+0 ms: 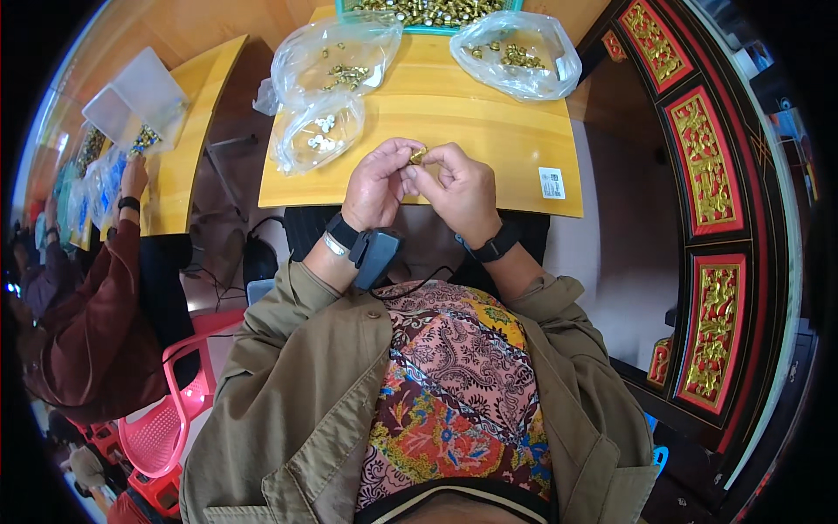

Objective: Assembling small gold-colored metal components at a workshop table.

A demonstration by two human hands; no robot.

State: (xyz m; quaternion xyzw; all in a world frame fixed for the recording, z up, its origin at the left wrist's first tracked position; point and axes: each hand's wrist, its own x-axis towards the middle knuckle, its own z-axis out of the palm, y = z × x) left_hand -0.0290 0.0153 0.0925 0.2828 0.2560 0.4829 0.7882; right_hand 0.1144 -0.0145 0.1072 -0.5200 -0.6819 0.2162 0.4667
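Observation:
Above the table's near edge, my left hand (pixel 381 182) and my right hand (pixel 456 187) meet over a small gold-coloured metal piece (pixel 418 156). The fingertips of both hands pinch it, and they cover part of it. Beyond my left hand lies an open clear plastic bag (pixel 301 144) with small white parts (pixel 323 131) in it. Farther back, a larger clear bag (pixel 375 39) holds small gold-coloured parts (pixel 347 77). On the right, another clear bag (pixel 554 83) contains more gold-coloured parts (pixel 524 58).
A green basket (pixel 436 30) full of gold-coloured parts stands at the table's far end. A white label (pixel 552 182) is stuck near the right corner of the wooden table (pixel 489 131). Leftward, a person in a dark red sleeve (pixel 109 279) works at another table (pixel 196 96). A pink chair (pixel 161 428) stands behind.

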